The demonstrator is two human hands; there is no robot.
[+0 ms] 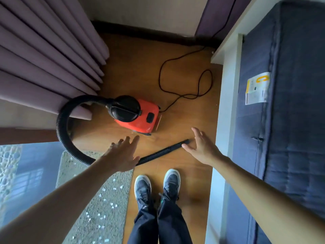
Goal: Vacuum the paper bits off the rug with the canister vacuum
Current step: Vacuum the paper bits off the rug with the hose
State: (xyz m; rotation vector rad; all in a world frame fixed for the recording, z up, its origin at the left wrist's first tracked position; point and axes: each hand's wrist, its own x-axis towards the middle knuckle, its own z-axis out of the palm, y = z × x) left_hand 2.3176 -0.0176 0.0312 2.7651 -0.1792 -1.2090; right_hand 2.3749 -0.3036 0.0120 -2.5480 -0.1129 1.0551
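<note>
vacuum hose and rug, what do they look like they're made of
Hose: likely flexible black plastic, matte; close ribs along it and it bends in a loop. Rug: seems a low-pile textile, grey-beige and speckled, with a grainy, dull surface; fibre cannot be told.

We see through one wide-angle head camera, looking steeply down from standing height at the floor (191, 184) and rug (121, 213), our shoes (171, 184) near the lower edge.
</note>
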